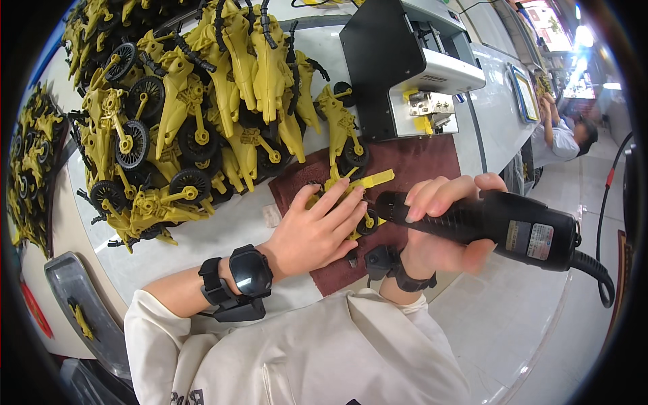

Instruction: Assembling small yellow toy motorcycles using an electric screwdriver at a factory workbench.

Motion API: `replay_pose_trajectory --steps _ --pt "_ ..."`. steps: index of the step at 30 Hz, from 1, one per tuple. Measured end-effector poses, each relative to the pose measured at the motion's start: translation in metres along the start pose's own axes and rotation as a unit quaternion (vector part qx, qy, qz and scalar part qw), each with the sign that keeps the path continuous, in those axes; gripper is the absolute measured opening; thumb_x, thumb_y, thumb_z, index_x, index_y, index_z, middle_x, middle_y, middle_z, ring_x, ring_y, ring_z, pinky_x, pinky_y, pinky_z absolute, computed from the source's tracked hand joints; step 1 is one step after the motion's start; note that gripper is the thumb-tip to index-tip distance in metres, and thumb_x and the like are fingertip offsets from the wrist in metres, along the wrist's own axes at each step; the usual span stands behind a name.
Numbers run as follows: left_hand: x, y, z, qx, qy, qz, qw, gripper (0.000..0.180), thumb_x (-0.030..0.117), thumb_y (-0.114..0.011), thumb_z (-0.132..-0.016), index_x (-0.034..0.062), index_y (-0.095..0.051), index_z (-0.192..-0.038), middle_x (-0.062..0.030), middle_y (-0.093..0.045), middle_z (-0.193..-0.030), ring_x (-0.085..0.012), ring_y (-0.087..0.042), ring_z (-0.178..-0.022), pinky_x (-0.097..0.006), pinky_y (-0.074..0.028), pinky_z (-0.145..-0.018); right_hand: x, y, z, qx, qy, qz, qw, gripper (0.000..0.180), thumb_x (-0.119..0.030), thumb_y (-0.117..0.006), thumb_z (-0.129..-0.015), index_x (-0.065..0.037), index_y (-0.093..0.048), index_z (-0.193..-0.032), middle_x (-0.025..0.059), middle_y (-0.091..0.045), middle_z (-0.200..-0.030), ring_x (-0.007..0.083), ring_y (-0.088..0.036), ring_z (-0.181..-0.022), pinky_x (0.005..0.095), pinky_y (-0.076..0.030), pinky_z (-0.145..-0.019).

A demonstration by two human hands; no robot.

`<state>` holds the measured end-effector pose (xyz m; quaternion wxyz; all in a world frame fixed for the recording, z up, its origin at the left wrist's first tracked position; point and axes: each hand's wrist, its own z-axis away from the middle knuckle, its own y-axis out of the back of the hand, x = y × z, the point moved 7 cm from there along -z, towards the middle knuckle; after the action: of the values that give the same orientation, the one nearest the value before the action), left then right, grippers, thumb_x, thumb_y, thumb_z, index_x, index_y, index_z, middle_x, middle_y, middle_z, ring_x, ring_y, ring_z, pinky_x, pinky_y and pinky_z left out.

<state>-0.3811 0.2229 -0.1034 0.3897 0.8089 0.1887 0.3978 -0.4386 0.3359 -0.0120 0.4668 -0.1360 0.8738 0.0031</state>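
Observation:
On a dark red-brown cloth (pixel 428 162) lies a yellow toy motorcycle (pixel 378 179), partly covered by my left hand (pixel 314 226). The fingers of that hand reach over the toy and press it against the cloth; its thumb is hidden. My right hand (pixel 432 253) is wrapped round a black corded electric screwdriver (pixel 496 219), held nearly level. The driver's front end points left at the toy, close to my left fingertips. Whether its bit touches a screw cannot be made out. Just beyond my left hand another yellow toy motorcycle (pixel 335 121) stands against the pile.
A large heap of yellow toy motorcycles (pixel 233 74) with black wheels fills the far left. At the back stands a black and white machine (pixel 378 67). A grey tray (pixel 101 337) sits at left. The driver's cord (pixel 597 270) hangs at right; a co-worker (pixel 560 138) is farther off.

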Motion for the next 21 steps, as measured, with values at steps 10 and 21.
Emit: replay_pose_trajectory --steps 10,21 --pt "-0.001 0.002 0.0 -0.007 0.003 -0.001 1.0 0.049 0.033 -0.067 -0.076 0.0058 -0.058 -0.116 -0.0091 -0.049 -0.129 -0.0253 -0.042 -0.124 -0.042 -0.036 -0.091 0.004 0.0 0.0 -0.005 -0.001 0.006 1.0 0.074 -0.063 -0.048 -0.084 -0.004 -0.034 -0.126 0.0098 -0.052 -0.073 0.0215 -0.051 -0.05 0.0354 -0.044 -0.05" --pt "0.0 0.002 -0.001 -0.004 0.003 -0.001 1.0 0.048 0.032 -0.067 -0.076 0.0053 -0.058 -0.115 -0.0096 -0.05 -0.127 -0.0257 -0.042 -0.124 -0.042 -0.036 -0.092 0.015 -0.008 0.0 -0.009 -0.067 -0.016 0.998 0.064 -0.057 -0.061 -0.081 -0.005 -0.037 -0.108 0.0107 -0.053 -0.073 0.0212 -0.054 -0.052 0.032 -0.044 -0.049"
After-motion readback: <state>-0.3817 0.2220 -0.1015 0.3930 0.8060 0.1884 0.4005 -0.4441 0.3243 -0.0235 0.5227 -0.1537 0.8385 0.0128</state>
